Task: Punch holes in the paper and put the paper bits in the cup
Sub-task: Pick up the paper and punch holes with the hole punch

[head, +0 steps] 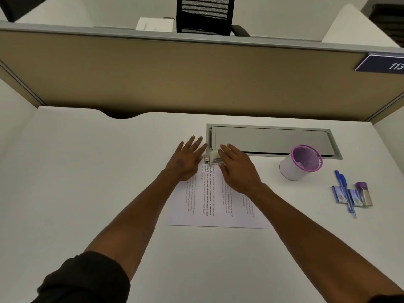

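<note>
Paper (209,200), one printed sheet, lies flat on the white counter (87,171) in front of the person, its far edge slipped under a small pale punch (212,158). The left hand (185,160) lies palm down with fingers spread, its heel on the sheet's far left corner and its fingertips on the bare counter just beside the punch. The right hand (238,169) is also flat and open, fingers together, pressing on top of the punch and covering its right half, with the wrist resting over the sheet. Behind the punch, a grey cable hatch (271,141) is set into the counter. To the right, well apart from the sheet, stands a white cup (300,164) with a purple rim, tilted toward the viewer; whether anything lies inside I cannot tell. Farther right lie a blue pen (346,193), two small blue packets (347,194) under it, and a purple-capped tube (364,193) just beside them. A tan divider (175,79) closes off the back.
</note>
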A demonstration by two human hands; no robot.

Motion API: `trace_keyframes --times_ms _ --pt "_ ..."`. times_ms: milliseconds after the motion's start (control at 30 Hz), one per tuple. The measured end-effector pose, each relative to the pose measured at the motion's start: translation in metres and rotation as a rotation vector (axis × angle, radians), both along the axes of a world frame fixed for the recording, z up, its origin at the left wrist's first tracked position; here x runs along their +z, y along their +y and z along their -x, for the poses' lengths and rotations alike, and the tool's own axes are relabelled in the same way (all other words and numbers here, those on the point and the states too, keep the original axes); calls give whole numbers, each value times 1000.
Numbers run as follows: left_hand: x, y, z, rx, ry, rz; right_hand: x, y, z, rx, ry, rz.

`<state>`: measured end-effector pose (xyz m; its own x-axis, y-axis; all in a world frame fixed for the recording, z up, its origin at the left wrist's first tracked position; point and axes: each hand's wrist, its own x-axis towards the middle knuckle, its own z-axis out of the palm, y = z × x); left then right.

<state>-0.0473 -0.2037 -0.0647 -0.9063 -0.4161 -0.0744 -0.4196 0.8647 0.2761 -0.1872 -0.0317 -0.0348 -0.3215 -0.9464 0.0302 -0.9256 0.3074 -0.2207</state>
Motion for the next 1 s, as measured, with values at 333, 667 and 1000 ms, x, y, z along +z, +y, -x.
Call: trace_keyframes --times_ms 333,667,1000 --pt "-23 -5 3 -65 -20 45 -24 1 3 57 44 -143" --pt "-24 -3 1 -62 -10 78 -28 2 5 91 49 -169" --pt "-22 -2 1 -63 -24 85 -32 0 11 122 73 -148"
